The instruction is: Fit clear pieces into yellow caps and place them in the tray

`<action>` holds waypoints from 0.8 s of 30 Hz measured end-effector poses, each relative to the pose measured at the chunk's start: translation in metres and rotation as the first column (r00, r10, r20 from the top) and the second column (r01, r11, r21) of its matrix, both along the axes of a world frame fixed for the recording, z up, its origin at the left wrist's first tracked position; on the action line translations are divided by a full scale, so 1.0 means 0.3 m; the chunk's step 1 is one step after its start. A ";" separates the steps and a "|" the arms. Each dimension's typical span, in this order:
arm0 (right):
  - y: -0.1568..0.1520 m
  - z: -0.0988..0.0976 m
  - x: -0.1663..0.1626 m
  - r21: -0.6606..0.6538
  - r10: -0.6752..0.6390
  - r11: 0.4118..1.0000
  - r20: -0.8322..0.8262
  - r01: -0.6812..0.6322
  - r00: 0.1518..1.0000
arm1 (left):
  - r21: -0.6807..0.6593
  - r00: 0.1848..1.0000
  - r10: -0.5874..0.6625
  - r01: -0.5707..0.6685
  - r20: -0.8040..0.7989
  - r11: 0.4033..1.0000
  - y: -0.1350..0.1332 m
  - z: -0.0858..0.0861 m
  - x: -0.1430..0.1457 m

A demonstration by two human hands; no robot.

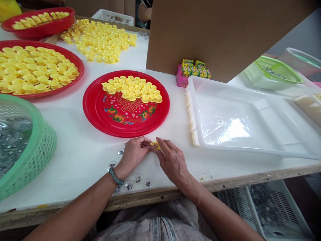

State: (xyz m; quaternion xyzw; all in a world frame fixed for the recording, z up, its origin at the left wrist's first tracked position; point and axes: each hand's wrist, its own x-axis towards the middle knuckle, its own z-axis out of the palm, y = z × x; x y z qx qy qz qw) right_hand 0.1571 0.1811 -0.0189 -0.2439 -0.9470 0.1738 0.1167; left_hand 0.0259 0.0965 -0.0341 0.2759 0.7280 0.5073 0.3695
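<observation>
Between my two hands is a small yellow plastic piece (155, 145), pinched in front of the red plate. My left hand (136, 150) grips it from the left, its fingers curled together. From the right, my right hand (173, 160) has thumb and fingers closed round the same piece. Several clear round discs with small printed pictures (138, 178) lie on the table around my left wrist. Just beyond my hands stands a red plate (97, 115) with a flower pattern; rows of yellow plastic pieces (132, 87) cover its far part.
A green basket (46, 147) of clear parts stands at the left. Red trays (80, 72) of yellow pieces and a loose yellow pile (102, 40) lie behind. At the right are a white shallow bin (225, 124), a pink basket (181, 79) of small packets and a cardboard panel (200, 33).
</observation>
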 end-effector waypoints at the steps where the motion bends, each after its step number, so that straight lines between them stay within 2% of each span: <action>1: 0.004 0.001 -0.003 -0.022 0.005 1.000 0.003 -0.005 1.000 | -0.002 1.000 -0.003 0.003 -0.002 1.000 0.000 0.000 0.000; 5: 0.029 0.014 -0.020 -0.103 -0.023 0.994 0.059 0.029 0.998 | -0.002 1.000 -0.022 0.022 -0.006 1.000 -0.001 -0.002 0.000; 9: 0.048 0.033 -0.030 -0.123 -0.010 0.992 0.112 0.024 0.994 | -0.001 1.000 -0.023 0.023 -0.009 1.000 -0.002 -0.004 -0.001; 14: 0.033 0.019 -0.004 -0.135 -0.004 0.991 0.038 0.009 0.999 | 0.007 0.999 -0.038 0.039 -0.037 0.999 -0.003 -0.004 -0.001; 17: 0.026 0.005 0.013 -0.160 -0.031 0.987 -0.003 0.030 1.000 | 0.031 0.999 -0.037 0.037 0.000 0.999 -0.004 -0.005 -0.002; 21: 0.050 0.006 0.019 -0.191 -0.034 0.981 -0.025 0.028 0.999 | 0.048 0.998 -0.041 0.038 0.056 0.998 -0.007 -0.009 -0.003; 24: 0.078 0.011 0.014 -0.206 0.011 0.978 -0.015 -0.014 1.000 | 0.042 0.997 -0.049 0.047 0.062 0.998 -0.009 -0.011 -0.001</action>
